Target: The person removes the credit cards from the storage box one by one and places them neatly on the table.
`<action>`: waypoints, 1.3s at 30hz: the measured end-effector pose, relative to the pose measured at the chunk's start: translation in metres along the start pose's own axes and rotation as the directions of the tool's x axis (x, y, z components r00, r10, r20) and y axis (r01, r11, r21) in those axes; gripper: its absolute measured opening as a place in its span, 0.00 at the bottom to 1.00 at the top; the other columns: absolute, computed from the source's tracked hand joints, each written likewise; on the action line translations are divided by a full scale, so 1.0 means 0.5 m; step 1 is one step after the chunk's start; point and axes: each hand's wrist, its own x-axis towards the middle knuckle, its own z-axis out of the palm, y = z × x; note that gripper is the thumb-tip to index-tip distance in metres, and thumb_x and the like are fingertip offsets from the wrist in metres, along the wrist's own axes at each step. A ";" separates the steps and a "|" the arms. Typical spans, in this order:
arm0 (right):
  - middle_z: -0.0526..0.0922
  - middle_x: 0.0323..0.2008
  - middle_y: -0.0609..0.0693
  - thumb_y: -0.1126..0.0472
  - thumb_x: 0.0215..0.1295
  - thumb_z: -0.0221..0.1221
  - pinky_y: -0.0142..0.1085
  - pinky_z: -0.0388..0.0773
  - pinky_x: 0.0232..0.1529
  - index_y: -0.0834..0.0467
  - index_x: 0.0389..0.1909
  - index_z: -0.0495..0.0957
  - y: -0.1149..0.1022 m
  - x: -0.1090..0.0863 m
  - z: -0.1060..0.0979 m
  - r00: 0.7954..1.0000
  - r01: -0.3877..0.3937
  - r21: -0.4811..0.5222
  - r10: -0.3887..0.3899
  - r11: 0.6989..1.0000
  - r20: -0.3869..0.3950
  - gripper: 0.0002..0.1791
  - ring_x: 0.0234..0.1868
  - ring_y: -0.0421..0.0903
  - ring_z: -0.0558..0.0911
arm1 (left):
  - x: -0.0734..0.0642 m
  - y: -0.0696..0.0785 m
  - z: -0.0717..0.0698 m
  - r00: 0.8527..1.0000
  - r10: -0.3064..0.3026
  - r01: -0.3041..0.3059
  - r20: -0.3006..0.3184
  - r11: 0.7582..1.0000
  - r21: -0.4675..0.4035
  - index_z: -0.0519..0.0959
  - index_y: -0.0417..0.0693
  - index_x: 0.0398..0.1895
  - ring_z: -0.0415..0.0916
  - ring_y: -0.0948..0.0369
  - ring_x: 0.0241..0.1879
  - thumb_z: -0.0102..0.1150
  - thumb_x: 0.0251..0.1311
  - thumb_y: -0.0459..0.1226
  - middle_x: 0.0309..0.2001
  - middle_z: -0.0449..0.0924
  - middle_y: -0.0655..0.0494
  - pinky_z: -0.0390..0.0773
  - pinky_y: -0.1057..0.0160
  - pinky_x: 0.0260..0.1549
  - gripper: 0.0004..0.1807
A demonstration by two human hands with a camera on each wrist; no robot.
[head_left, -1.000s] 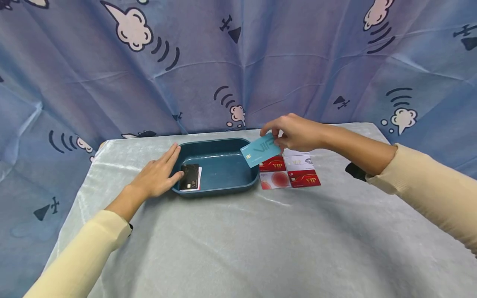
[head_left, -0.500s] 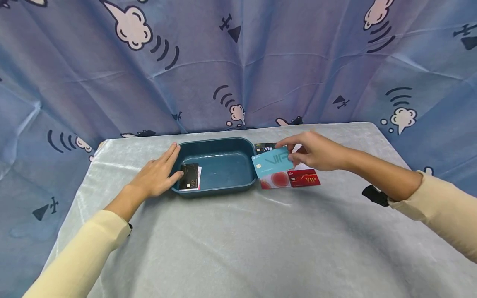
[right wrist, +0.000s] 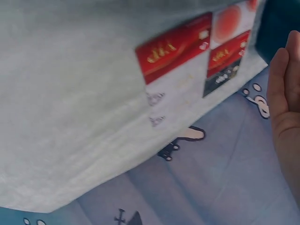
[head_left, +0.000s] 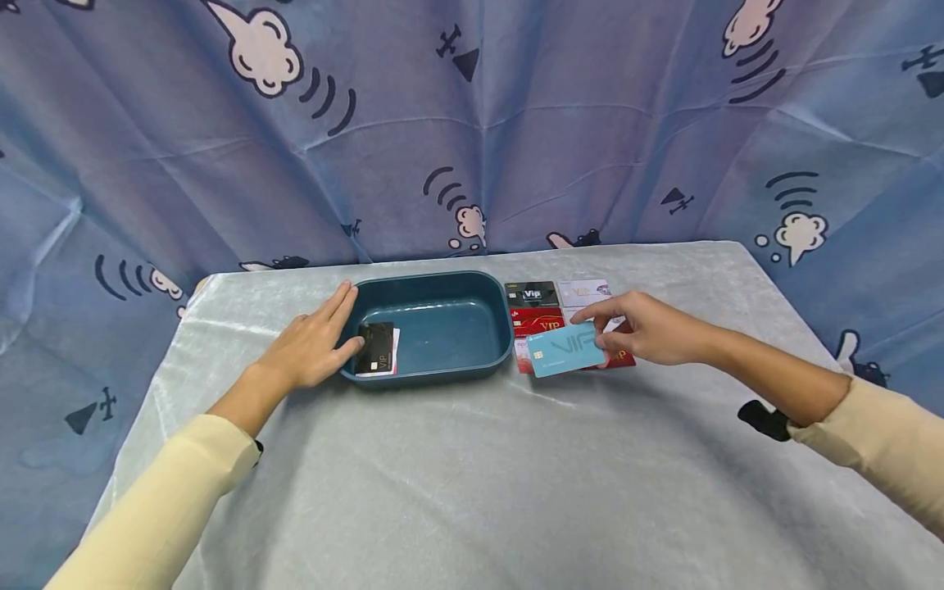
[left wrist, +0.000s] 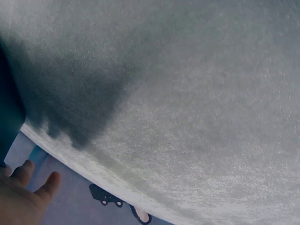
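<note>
My right hand (head_left: 652, 329) pinches a light blue VIP card (head_left: 562, 351) at its right end. The card hangs tilted over the front of a block of cards, partly covering them. In that block, a black card (head_left: 533, 293), a red card (head_left: 534, 320) and a white card (head_left: 584, 291) show. My left hand (head_left: 311, 351) rests on the left rim of a dark teal tray (head_left: 435, 377), fingers straight, thumb over the edge. Inside the tray's left end lies a black card (head_left: 376, 348) with a white edge under it. The blue card is hidden in the right wrist view.
A grey velvety cloth (head_left: 457, 475) covers the table. Behind it hangs a blue patterned curtain (head_left: 575, 156). The card block sits close against the tray's right side.
My right hand has carried the blue card from above the tray's right end, rightward and toward me, over the front cards. My left hand and the tray have stayed put.
</note>
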 end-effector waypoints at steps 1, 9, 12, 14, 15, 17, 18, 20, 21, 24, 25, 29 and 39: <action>0.82 0.27 0.48 0.72 0.67 0.59 0.32 0.74 0.30 0.66 0.62 0.75 0.006 0.000 0.003 1.000 -0.002 0.014 0.002 1.000 0.008 0.22 0.31 0.49 0.82 | 0.000 0.000 0.000 1.000 -0.002 0.002 0.002 1.000 -0.001 0.38 0.42 0.80 0.56 0.41 0.72 0.44 0.74 0.50 0.80 0.36 0.43 0.62 0.35 0.63 0.43; 0.82 0.36 0.53 0.74 0.66 0.59 0.34 0.81 0.35 0.71 0.62 0.73 0.048 0.002 0.042 0.998 -0.020 0.120 0.014 0.993 0.053 0.23 0.33 0.48 0.81 | 0.000 0.000 0.000 1.000 -0.010 0.010 0.012 1.000 0.000 0.37 0.43 0.80 0.55 0.41 0.73 0.43 0.74 0.51 0.80 0.35 0.44 0.61 0.35 0.63 0.43; 0.82 0.36 0.53 0.74 0.66 0.59 0.36 0.82 0.35 0.72 0.63 0.72 0.063 0.006 0.056 0.998 -0.021 0.149 0.011 0.989 0.067 0.23 0.32 0.49 0.83 | 0.000 0.000 -0.001 1.000 -0.011 0.011 0.013 1.000 0.000 0.37 0.43 0.80 0.54 0.42 0.74 0.43 0.74 0.51 0.80 0.35 0.44 0.60 0.34 0.63 0.43; 0.82 0.34 0.54 0.74 0.66 0.59 0.36 0.82 0.36 0.72 0.63 0.72 0.071 0.008 0.065 0.997 -0.028 0.165 0.016 0.986 0.075 0.24 0.32 0.50 0.84 | 0.001 0.000 -0.001 1.000 -0.010 0.010 0.012 1.000 0.001 0.37 0.43 0.80 0.53 0.43 0.74 0.43 0.74 0.51 0.80 0.35 0.44 0.60 0.34 0.63 0.43; 0.82 0.33 0.54 0.74 0.66 0.59 0.37 0.83 0.37 0.72 0.63 0.72 0.074 0.008 0.068 0.997 -0.028 0.175 0.014 0.984 0.080 0.23 0.32 0.50 0.85 | 0.001 0.000 -0.001 1.000 -0.009 0.009 0.011 1.000 0.001 0.37 0.43 0.80 0.53 0.43 0.74 0.43 0.74 0.51 0.80 0.35 0.44 0.60 0.34 0.63 0.43; 0.81 0.35 0.54 0.73 0.66 0.59 0.36 0.83 0.38 0.71 0.63 0.73 0.080 0.009 0.074 0.996 -0.033 0.184 0.017 0.982 0.088 0.23 0.32 0.50 0.85 | 0.001 -0.001 0.000 1.000 -0.008 0.008 0.011 1.000 0.002 0.37 0.43 0.80 0.53 0.43 0.74 0.43 0.74 0.51 0.80 0.35 0.44 0.61 0.34 0.63 0.43; 0.81 0.36 0.54 0.72 0.66 0.59 0.36 0.83 0.37 0.71 0.63 0.73 0.082 0.010 0.077 0.996 -0.033 0.184 0.016 0.982 0.092 0.23 0.32 0.50 0.84 | 0.001 -0.001 0.000 1.000 -0.008 0.008 0.010 1.000 0.002 0.37 0.43 0.80 0.52 0.44 0.74 0.43 0.74 0.51 0.80 0.35 0.44 0.61 0.34 0.63 0.43; 0.81 0.37 0.55 0.71 0.67 0.60 0.34 0.82 0.37 0.71 0.63 0.73 0.084 0.010 0.082 0.995 -0.042 0.187 0.024 0.981 0.102 0.24 0.32 0.51 0.85 | 0.001 -0.002 0.000 1.000 -0.007 0.007 0.007 1.000 0.002 0.37 0.43 0.80 0.52 0.44 0.75 0.43 0.74 0.51 0.80 0.35 0.44 0.61 0.34 0.63 0.43; 0.80 0.38 0.55 0.72 0.67 0.59 0.34 0.82 0.37 0.71 0.63 0.73 0.084 0.010 0.084 0.994 -0.045 0.193 0.025 0.980 0.105 0.24 0.32 0.51 0.84 | 0.001 -0.002 0.000 1.000 -0.007 0.007 0.008 1.000 0.001 0.37 0.43 0.80 0.51 0.44 0.75 0.43 0.74 0.51 0.80 0.35 0.44 0.60 0.34 0.63 0.43; 0.81 0.38 0.55 0.72 0.66 0.60 0.33 0.81 0.35 0.73 0.63 0.72 0.085 0.011 0.089 0.994 -0.042 0.193 0.022 0.980 0.107 0.24 0.31 0.50 0.84 | 0.001 -0.002 0.000 1.000 -0.009 0.009 0.009 1.000 -0.001 0.37 0.43 0.80 0.51 0.44 0.75 0.43 0.74 0.51 0.80 0.35 0.45 0.59 0.33 0.63 0.43; 0.82 0.37 0.55 0.72 0.66 0.60 0.32 0.80 0.34 0.73 0.62 0.73 0.087 0.011 0.091 0.994 -0.038 0.190 0.018 0.981 0.105 0.24 0.30 0.50 0.84 | 0.001 -0.002 0.001 1.000 -0.009 0.009 0.009 1.000 -0.001 0.37 0.44 0.80 0.51 0.44 0.75 0.43 0.74 0.51 0.80 0.34 0.45 0.59 0.33 0.63 0.43; 0.83 0.37 0.55 0.72 0.65 0.61 0.29 0.77 0.31 0.73 0.61 0.74 0.093 0.013 0.097 0.995 -0.018 0.176 0.001 0.984 0.098 0.24 0.28 0.48 0.82 | 0.002 -0.004 0.002 1.000 -0.007 0.007 0.008 1.000 0.000 0.37 0.44 0.80 0.51 0.45 0.75 0.43 0.74 0.51 0.80 0.33 0.46 0.59 0.34 0.63 0.43; 0.84 0.33 0.53 0.70 0.66 0.60 0.28 0.76 0.33 0.72 0.63 0.73 0.103 0.017 0.111 0.992 -0.022 0.176 0.000 0.984 0.122 0.24 0.28 0.50 0.85 | 0.003 -0.003 0.001 1.000 -0.008 0.008 0.009 1.000 -0.002 0.37 0.43 0.80 0.50 0.45 0.75 0.43 0.74 0.50 0.80 0.33 0.46 0.59 0.34 0.64 0.43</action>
